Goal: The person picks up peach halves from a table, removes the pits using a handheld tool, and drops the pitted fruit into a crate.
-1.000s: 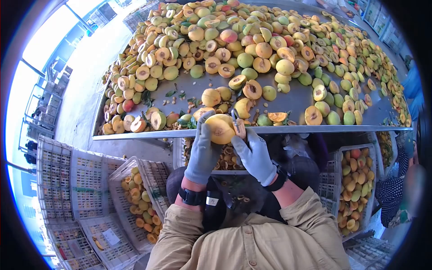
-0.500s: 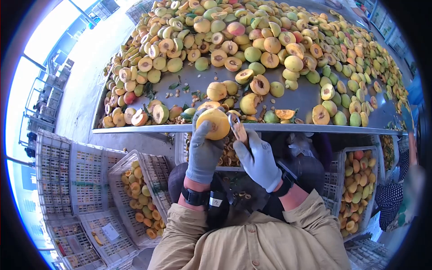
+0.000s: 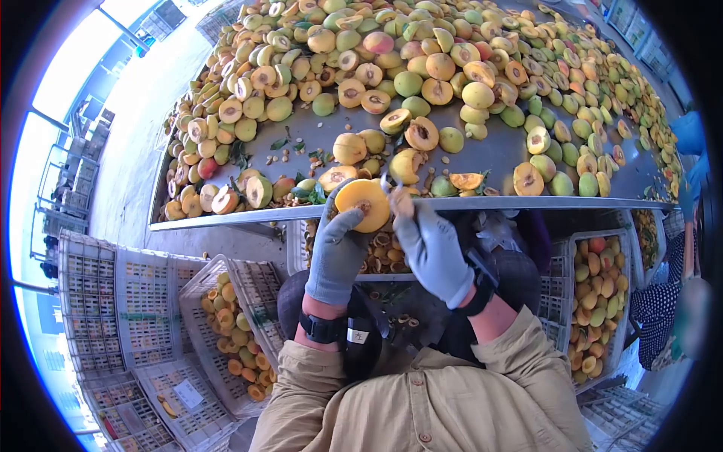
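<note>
My left hand (image 3: pixel 337 248), in a grey glove, is closed round a yellow peach half (image 3: pixel 370 197). Its cut face points up and shows a brown pit area near the thumb. In my gloved right hand (image 3: pixel 433 245) is a pitting tool (image 3: pixel 402 202) with a short wooden handle and a curved metal end. That metal end stands right beside the peach half's right edge. Both hands are over the near edge of a metal table (image 3: pixel 301 212). Just beyond them on the table lie more cut peaches (image 3: pixel 349 148), loose pits and leaves.
A large heap of halved and whole peaches (image 3: pixel 407 83) covers much of the table. Below the edge sits a crate of pits (image 3: pixel 380 256). Peach-filled crates stand at left (image 3: pixel 233 331) and right (image 3: pixel 599 301), with stacked crates (image 3: pixel 90 301) farther left. Another person (image 3: pixel 663 309) is at far right.
The pitting tool has drawn back from the middle of the cut face to its right edge. The peach half is tilted more toward me, and the view has shifted slightly.
</note>
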### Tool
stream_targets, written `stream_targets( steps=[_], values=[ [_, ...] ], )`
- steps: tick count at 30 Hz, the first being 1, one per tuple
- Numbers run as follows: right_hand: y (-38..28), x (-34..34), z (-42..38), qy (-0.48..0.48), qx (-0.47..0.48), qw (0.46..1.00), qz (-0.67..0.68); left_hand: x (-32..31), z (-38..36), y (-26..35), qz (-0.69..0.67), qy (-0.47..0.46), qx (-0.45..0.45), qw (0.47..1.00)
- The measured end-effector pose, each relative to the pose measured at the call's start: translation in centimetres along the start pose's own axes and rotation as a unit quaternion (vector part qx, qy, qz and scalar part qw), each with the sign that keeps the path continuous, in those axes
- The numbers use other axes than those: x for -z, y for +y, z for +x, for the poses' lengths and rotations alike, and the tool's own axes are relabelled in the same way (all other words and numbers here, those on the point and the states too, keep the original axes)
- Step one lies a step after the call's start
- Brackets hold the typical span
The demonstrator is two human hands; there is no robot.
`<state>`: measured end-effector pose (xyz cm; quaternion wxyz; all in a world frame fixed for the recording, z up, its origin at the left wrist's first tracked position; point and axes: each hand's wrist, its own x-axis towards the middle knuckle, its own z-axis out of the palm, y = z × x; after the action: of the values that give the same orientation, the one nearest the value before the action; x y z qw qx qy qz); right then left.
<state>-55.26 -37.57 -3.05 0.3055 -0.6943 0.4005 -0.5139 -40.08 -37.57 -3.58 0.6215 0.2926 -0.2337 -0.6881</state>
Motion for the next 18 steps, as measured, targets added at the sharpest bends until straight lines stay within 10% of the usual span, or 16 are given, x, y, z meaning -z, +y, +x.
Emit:
stream_targets(
  steps=[18],
  values=[
    [-0.4,-2.9,-1.7,-0.086,-0.074,0.974,-0.194,-3.2,0.5,-1.5,0.062,0.115,-0.166,0.977]
  ],
)
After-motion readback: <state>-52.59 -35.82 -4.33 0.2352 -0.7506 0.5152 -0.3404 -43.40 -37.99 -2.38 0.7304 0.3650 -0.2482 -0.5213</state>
